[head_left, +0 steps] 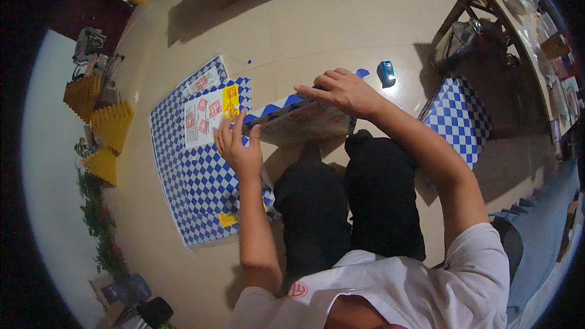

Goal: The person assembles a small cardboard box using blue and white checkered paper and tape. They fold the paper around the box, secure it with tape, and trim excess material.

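Upright in front of my knees stands a flat panel point(304, 125), its near side greyish with faint print and its upper edge trimmed in blue and white. My right hand point(350, 94) grips that upper edge toward the right, thumb and fingers bent over it. At the panel's left end my left hand point(242, 149) has its thumb and fingers around the corner; the exact contact is partly hidden. Just left of this hand lie blue-and-white checkered sheets point(173, 170), with a white printed label sheet point(196, 125) and a yellow label point(231, 99) on top.
A small blue tool point(386, 74), its kind unclear, lies on the floor beyond my right hand. Nearby is a blue scrap point(362, 73). More checkered sheets point(460, 119) are at the right, beside a table point(518, 36). Yellow pleated objects point(109, 125) and a plant point(91, 207) line the left.
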